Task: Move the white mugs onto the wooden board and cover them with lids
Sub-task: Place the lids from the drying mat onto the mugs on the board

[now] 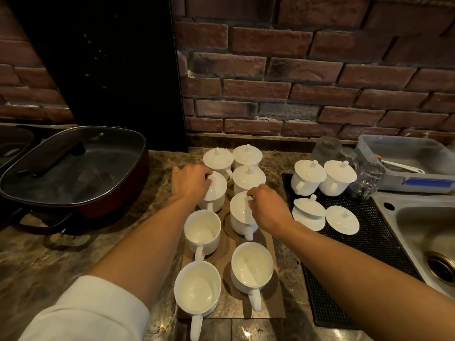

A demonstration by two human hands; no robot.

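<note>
A wooden board [275, 286] lies on the counter with white mugs in two columns. Three lidded mugs [248, 177] stand at its far end. My left hand [190, 184] grips the knob of a lid [218, 185] resting on a mug in the left column. My right hand [268, 207] pinches the knob of a lid [238, 205] on a mug in the right column. Three uncovered mugs [202, 231] [251, 267] [197, 287] stand nearer me. On a black mat [374, 232] to the right are two lidded mugs [307, 177] and loose lids [342, 219].
A dark electric pot with a glass lid [71, 166] sits at the left. A steel sink [423, 232] is at the right, with a plastic bin [406, 163] and glass jars [368, 179] behind the mat. A brick wall backs the counter.
</note>
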